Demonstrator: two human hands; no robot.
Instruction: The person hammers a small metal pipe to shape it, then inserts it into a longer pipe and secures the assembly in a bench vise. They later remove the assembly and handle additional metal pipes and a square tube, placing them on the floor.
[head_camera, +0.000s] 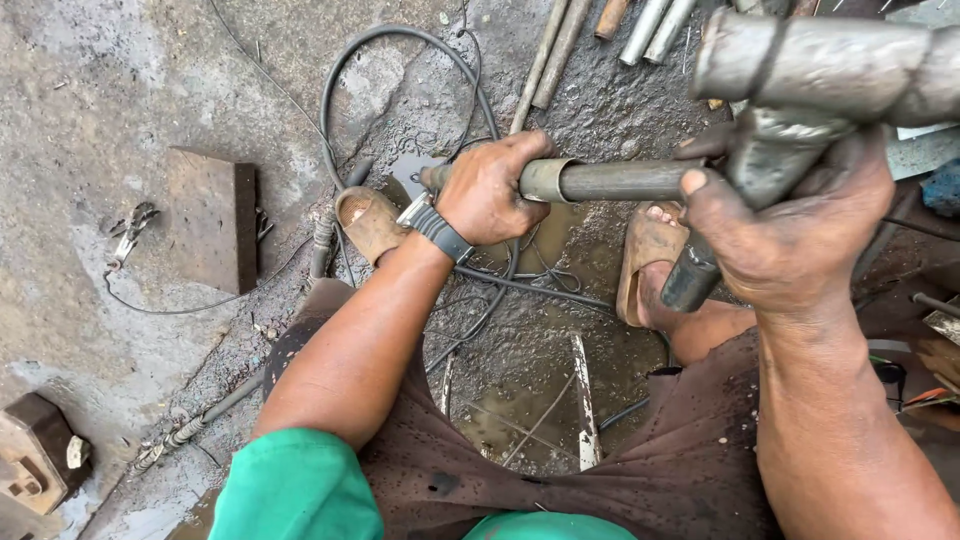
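My left hand (492, 190) is closed around a grey metal pipe (610, 181) that runs level across the middle of the view, gripping it near its left end, where a lighter sleeve sits. A watch is on that wrist. My right hand (800, 235) is wrapped around the upright dark leg of a heavy T-shaped pipe piece (830, 65), whose thick crossbar fills the top right. The level pipe meets this piece beside my right thumb. Both my feet in tan sandals (645, 255) rest on the wet ground below.
Black cables (400, 45) loop over the muddy concrete floor. A rusty steel plate (212, 215) lies at left, with a small clamp beside it. Several rods and tubes (650, 25) lie at the top. A metal block (35, 455) sits at the bottom left. A puddle lies between my knees.
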